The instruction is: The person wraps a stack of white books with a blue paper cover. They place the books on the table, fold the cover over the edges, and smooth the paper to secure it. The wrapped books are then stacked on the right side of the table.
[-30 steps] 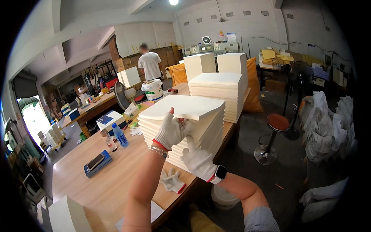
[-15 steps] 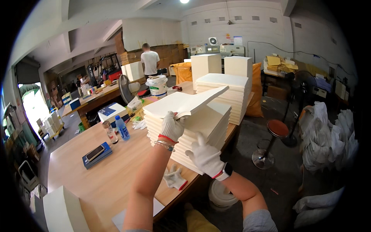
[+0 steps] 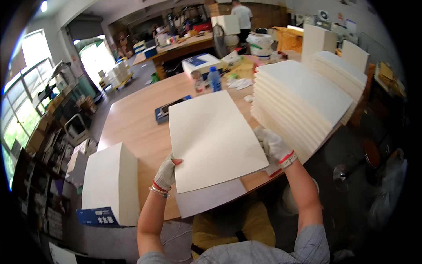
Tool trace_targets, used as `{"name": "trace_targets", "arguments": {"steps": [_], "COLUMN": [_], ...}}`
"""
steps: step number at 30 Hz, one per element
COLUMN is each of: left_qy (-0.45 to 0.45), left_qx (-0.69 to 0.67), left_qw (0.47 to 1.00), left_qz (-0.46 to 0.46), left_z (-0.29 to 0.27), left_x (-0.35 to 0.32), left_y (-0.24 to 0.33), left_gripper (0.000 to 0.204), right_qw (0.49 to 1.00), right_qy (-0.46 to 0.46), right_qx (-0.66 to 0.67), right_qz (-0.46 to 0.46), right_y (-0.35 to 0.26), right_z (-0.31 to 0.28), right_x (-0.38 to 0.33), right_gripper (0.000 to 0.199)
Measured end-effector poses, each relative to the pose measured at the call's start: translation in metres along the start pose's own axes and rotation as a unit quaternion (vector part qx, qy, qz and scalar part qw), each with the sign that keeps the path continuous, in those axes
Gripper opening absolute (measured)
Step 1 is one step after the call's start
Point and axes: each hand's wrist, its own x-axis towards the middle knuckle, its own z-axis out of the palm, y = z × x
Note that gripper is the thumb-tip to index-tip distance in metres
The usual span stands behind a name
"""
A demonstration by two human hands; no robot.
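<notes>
A large cream sheaf of paper (image 3: 213, 141) is held in front of me, tilted over the table edge. My left hand (image 3: 166, 173), in a white glove with the thumb tip bare, grips its lower left edge, thumb on top. On the right edge, my gloved right hand (image 3: 273, 143) has its fingers closed, partly hidden by the paper. Beneath the sheaf a pale flat sheet (image 3: 211, 198) lies at the table's front edge. A tall layered stack of paper (image 3: 299, 99) rises to the right of my right hand.
On the wooden table (image 3: 132, 116) stand a block of paper (image 3: 107, 180) with a blue cover, a phone on a blue box (image 3: 162, 113), a blue bottle (image 3: 215, 79) and a clear bottle (image 3: 198, 82). A white bucket (image 3: 260, 45) stands farther back. A person (image 3: 241, 18) is at the back.
The sheaf has come off the tall stack and moved left, in front of me. My right hand, apart from it before, now grips its right edge. The view has turned left.
</notes>
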Motion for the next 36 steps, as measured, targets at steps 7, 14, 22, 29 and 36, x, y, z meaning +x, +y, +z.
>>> {"name": "trace_targets", "arguments": {"steps": [7, 14, 22, 29, 36], "left_qy": [0.102, 0.197, 0.255, 0.253, 0.262], "left_qx": [0.080, 0.276, 0.470, 0.643, 0.605], "left_qw": [0.988, 0.939, 0.842, 0.722, 0.740], "left_qz": [-0.081, -0.051, -0.072, 0.029, 0.132], "left_z": [-0.123, -0.126, -0.111, -0.063, -0.073], "left_x": [-0.010, -0.008, -0.016, -0.115, -0.125], "left_y": [-0.046, -0.047, -0.040, -0.085, -0.125], "left_gripper": [0.042, 0.034, 0.040, 0.052, 0.060], "right_qw": [0.963, 0.960, 0.937, 0.915, 0.903], "right_qy": [0.029, 0.054, 0.053, 0.054, 0.043], "right_qx": [-0.262, -0.268, -0.339, -0.393, -0.422], "right_qz": [0.060, 0.055, 0.059, 0.077, 0.071], "right_y": [0.153, 0.171, 0.166, 0.152, 0.157], "right_z": [-0.011, -0.013, -0.012, -0.006, -0.011], "right_x": [0.086, 0.102, 0.100, 0.096, 0.098], "right_gripper": [0.038, 0.037, 0.041, 0.046, 0.050]}}
